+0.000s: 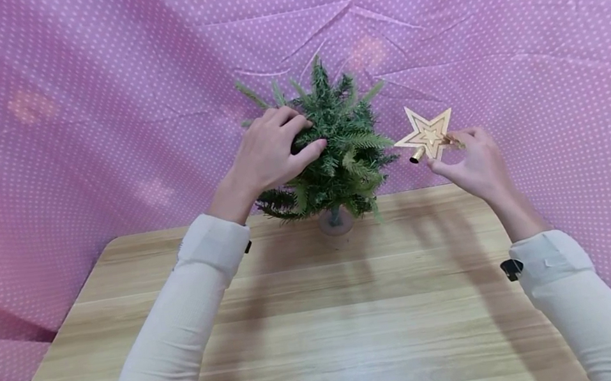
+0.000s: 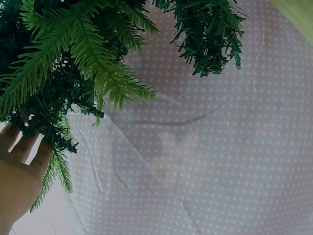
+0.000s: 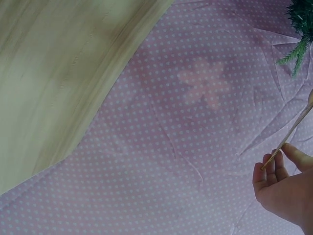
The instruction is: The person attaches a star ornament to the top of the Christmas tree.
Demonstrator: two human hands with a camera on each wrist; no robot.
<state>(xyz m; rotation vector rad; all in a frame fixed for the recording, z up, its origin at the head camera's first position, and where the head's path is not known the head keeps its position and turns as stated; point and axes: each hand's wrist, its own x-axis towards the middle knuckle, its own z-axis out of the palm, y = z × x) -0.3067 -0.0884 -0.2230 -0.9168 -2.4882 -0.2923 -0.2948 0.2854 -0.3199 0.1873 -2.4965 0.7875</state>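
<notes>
A small green artificial Christmas tree (image 1: 341, 134) stands upright at the far side of the wooden table. My left hand (image 1: 274, 149) holds its left side, thumb in front and fingers curled into the branches; in the left wrist view the fingertips of this hand (image 2: 22, 178) are hidden by needles. My right hand (image 1: 478, 161) pinches a gold star tree topper (image 1: 430, 135) between thumb and fingers, just right of the tree. A short hollow tube sticks out at the star's lower left. In the right wrist view the star (image 3: 288, 134) shows edge-on.
The tree has a pale round base (image 1: 336, 224) on the wood-grain table (image 1: 312, 331). Pink dotted cloth (image 1: 491, 18) hangs behind and along both sides, close to the table's edges. Black devices sit at both sleeve cuffs.
</notes>
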